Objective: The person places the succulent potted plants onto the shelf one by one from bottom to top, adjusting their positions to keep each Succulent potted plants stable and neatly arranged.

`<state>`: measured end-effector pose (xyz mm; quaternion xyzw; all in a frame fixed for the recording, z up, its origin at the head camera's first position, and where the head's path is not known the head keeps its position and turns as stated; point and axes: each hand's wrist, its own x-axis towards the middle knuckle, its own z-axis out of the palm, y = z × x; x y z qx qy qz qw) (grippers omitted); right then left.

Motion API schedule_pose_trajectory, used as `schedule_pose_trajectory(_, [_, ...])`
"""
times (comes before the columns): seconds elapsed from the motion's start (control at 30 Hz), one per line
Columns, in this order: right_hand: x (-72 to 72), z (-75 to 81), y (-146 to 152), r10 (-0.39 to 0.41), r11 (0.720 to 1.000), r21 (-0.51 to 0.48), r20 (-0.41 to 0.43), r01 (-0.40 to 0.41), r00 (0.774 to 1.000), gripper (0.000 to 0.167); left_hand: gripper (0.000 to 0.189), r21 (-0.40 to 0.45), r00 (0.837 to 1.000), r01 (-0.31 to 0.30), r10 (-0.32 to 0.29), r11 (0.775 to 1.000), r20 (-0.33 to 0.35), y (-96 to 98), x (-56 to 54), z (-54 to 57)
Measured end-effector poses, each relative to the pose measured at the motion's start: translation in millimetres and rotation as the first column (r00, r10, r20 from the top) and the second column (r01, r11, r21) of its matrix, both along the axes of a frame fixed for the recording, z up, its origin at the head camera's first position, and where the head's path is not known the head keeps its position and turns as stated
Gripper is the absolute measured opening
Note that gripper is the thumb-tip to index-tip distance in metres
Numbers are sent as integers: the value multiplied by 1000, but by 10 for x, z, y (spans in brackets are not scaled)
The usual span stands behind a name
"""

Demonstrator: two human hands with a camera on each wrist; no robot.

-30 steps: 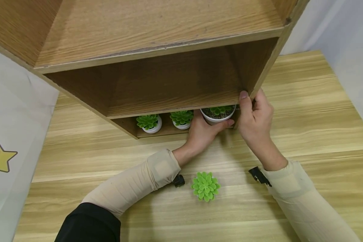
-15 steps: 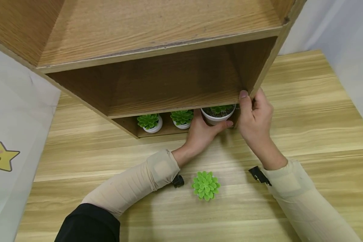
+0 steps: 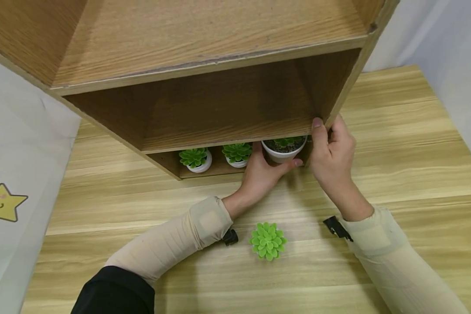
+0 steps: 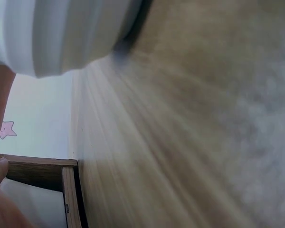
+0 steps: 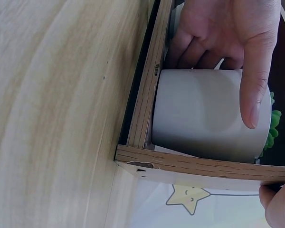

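Pot and holds unchanged over last second; left grip (image 3: 261, 169) curled wide round pot (image 3: 283, 156), bottom right of shelf (image 3: 220, 104); right grip (image 3: 333, 152) pinching shelf's right side; work looks paused.

The shelf (image 3: 216, 61) is cut off above in the head view. Inside the shelf, a board (image 3: 227, 136) hides part of the plant (image 3: 285, 142) in the big pot (image 3: 283, 156); the left hand's (image 3: 260, 174) fingers are mostly hidden.

Home-like corner, possibly staged; exact kind unclear. Wood-grain surface (image 3: 408, 170); pale wall (image 3: 19, 131) at left, smiling cartoon star (image 3: 4, 204) on it; wooden shelf unit (image 3: 212, 69), far side; potted succulents (image 3: 198, 160).
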<state>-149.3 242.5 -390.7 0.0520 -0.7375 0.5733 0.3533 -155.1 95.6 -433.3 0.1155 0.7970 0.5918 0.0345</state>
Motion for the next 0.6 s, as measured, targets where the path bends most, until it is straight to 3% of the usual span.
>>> schedule_pose_trajectory(0.6, [-5,2,-2,-4,1000,6,-19,4,1000,29,95,-3,1000,5,-5,1000,20,-57,39,14])
